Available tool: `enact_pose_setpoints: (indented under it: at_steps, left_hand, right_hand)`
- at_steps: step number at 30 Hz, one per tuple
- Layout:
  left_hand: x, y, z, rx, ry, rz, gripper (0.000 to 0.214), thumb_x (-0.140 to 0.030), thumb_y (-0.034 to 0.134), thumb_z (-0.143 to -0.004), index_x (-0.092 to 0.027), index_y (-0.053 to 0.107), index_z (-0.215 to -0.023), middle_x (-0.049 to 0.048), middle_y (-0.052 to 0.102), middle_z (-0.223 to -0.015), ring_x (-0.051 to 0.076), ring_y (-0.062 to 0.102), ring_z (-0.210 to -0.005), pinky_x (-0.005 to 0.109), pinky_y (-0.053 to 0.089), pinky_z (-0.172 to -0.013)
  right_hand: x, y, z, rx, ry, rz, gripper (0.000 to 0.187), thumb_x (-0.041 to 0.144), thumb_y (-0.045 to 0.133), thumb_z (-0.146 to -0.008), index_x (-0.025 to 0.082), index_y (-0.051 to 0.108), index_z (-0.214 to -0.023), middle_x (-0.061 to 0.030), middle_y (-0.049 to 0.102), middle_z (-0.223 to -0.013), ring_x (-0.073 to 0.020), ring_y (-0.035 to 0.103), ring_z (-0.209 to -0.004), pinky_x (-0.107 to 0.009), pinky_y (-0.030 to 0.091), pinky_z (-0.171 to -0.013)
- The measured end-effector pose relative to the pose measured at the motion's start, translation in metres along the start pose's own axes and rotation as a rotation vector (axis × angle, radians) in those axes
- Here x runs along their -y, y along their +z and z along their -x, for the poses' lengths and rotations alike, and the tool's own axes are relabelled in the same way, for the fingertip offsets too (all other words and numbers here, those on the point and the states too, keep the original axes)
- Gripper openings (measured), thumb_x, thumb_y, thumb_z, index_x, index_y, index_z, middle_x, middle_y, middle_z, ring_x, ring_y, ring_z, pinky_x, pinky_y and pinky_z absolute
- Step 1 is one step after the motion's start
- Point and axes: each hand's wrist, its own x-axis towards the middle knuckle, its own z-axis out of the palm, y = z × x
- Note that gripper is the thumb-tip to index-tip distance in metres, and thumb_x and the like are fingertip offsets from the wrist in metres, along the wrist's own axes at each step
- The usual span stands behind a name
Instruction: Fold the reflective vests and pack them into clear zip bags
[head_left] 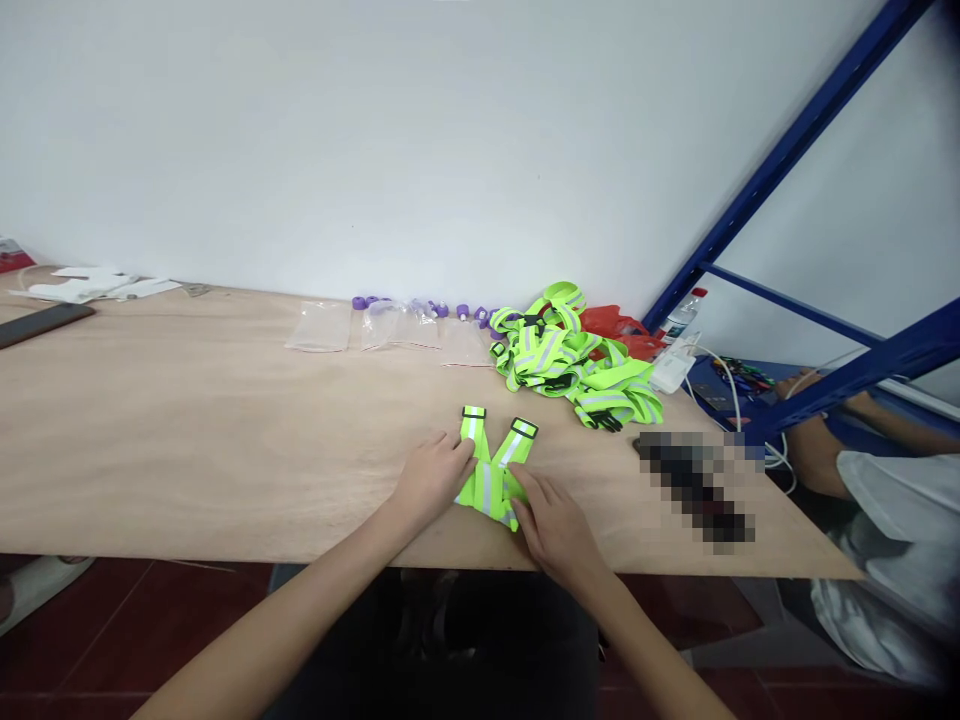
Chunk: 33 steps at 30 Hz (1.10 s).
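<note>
A neon-green reflective harness (487,482) with silver stripes lies folded on the wooden table in front of me. Its two upper straps spread in a V, each with a black buckle at the top. My left hand (433,475) grips its left side, the fingers bent over the strap edge. On the opposite side my right hand (556,522) holds the folded edge, fingers on the strap and thumb near the lower corner. The fingers cover parts of both edges. Behind it to the right lies a tangled pile of similar green reflective straps (551,355) with black buckles.
Clear plastic bags (321,327) and several small purple rolls (463,312) line the wall. A red bag (615,325), bottle (682,315) and white charger (673,368) stand behind the pile. A blue metal frame (787,160) and a seated person (892,500) are at right; a pixelated dark object lies nearby.
</note>
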Motion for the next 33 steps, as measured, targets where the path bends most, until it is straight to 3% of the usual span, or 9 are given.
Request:
enact_pose_setpoints:
  at_steps: [9, 12, 16, 19, 21, 23, 28, 31, 33]
  left_hand:
    - [-0.001, 0.0, 0.001, 0.014, 0.032, -0.02, 0.014, -0.023, 0.05, -0.103, -0.019, 0.061, -0.095, 0.0072, 0.065, -0.099, 0.024, 0.062, -0.097, 0.03, 0.048, -0.073]
    - [-0.002, 0.0, 0.002, 0.014, 0.036, -0.026, 0.015, -0.022, 0.049, -0.103, -0.018, 0.061, -0.095, 0.008, 0.065, -0.099, 0.024, 0.062, -0.097, 0.031, 0.048, -0.071]
    - [-0.004, 0.0, 0.003, 0.015, 0.022, -0.034, 0.013, -0.019, 0.05, -0.101, -0.018, 0.062, -0.095, 0.0088, 0.066, -0.098, 0.025, 0.064, -0.095, 0.031, 0.049, -0.069]
    - [-0.005, 0.0, 0.002, 0.011, 0.028, -0.028, 0.014, -0.018, 0.049, -0.102, -0.018, 0.062, -0.096, 0.0087, 0.066, -0.099, 0.025, 0.064, -0.093, 0.032, 0.05, -0.069]
    - [-0.006, -0.001, 0.003, 0.008, 0.04, -0.021, 0.014, -0.018, 0.05, -0.102, -0.018, 0.062, -0.096, 0.0088, 0.066, -0.1, 0.025, 0.065, -0.093, 0.032, 0.052, -0.07]
    - [-0.006, -0.002, 0.006, 0.012, 0.062, -0.005, 0.014, -0.023, 0.053, -0.102, -0.017, 0.063, -0.094, 0.0089, 0.066, -0.099, 0.026, 0.065, -0.095, 0.033, 0.053, -0.072]
    - [-0.007, -0.001, 0.036, -0.036, 0.173, 0.1, 0.036, -0.051, 0.065, -0.093, -0.015, 0.065, -0.096, 0.01, 0.066, -0.095, 0.029, 0.066, -0.092, 0.039, 0.057, -0.076]
    - [-0.006, 0.002, 0.057, -0.118, 0.235, 0.167, 0.045, -0.05, 0.069, -0.091, -0.014, 0.061, -0.117, 0.0126, 0.067, -0.109, 0.03, 0.066, -0.1, 0.041, 0.057, -0.082]
    - [-0.004, 0.002, 0.063, -0.121, 0.245, 0.199, 0.039, -0.046, 0.065, -0.095, -0.016, 0.059, -0.118, 0.012, 0.068, -0.111, 0.029, 0.066, -0.101, 0.039, 0.056, -0.082]
  right_hand:
    - [-0.002, -0.004, -0.009, 0.08, 0.035, -0.059, 0.028, 0.026, 0.042, -0.103, 0.019, 0.063, -0.121, -0.0114, 0.073, -0.111, -0.0263, 0.066, -0.103, -0.041, 0.055, -0.088]
    - [-0.002, -0.005, -0.01, 0.042, 0.036, -0.034, 0.029, 0.023, 0.042, -0.103, 0.02, 0.066, -0.117, -0.0115, 0.072, -0.11, -0.0256, 0.066, -0.101, -0.041, 0.055, -0.087]
    - [0.004, -0.009, -0.001, -0.064, -0.002, 0.068, 0.034, 0.026, 0.044, -0.101, 0.019, 0.063, -0.128, -0.0146, 0.066, -0.131, -0.0297, 0.057, -0.125, -0.049, 0.047, -0.104]
    - [0.01, -0.01, 0.006, 0.054, -0.079, 0.11, 0.051, 0.036, 0.051, -0.099, 0.022, 0.048, -0.147, -0.0128, 0.053, -0.15, -0.0333, 0.039, -0.144, -0.056, 0.036, -0.115]
    - [0.012, -0.008, 0.006, 0.17, -0.09, 0.093, 0.064, 0.042, 0.056, -0.097, 0.022, 0.038, -0.154, -0.0126, 0.045, -0.157, -0.0333, 0.034, -0.148, -0.054, 0.039, -0.115]
    - [0.01, -0.005, 0.005, 0.236, -0.069, 0.068, 0.068, 0.043, 0.058, -0.096, 0.02, 0.035, -0.156, -0.0139, 0.044, -0.158, -0.0324, 0.035, -0.148, -0.052, 0.044, -0.113]
    - [0.005, -0.002, -0.001, 0.242, -0.075, 0.03, 0.055, 0.038, 0.059, -0.096, 0.02, 0.048, -0.147, -0.0151, 0.059, -0.143, -0.0311, 0.054, -0.133, -0.053, 0.046, -0.111]
    - [0.005, -0.007, -0.002, 0.228, -0.077, -0.027, 0.049, 0.04, 0.063, -0.094, 0.019, 0.054, -0.138, -0.0153, 0.066, -0.131, -0.0308, 0.062, -0.121, -0.051, 0.049, -0.106]
    - [0.005, -0.011, -0.003, 0.211, -0.048, -0.094, 0.042, 0.045, 0.064, -0.093, 0.019, 0.059, -0.126, -0.0141, 0.071, -0.119, -0.0296, 0.066, -0.109, -0.048, 0.054, -0.097]
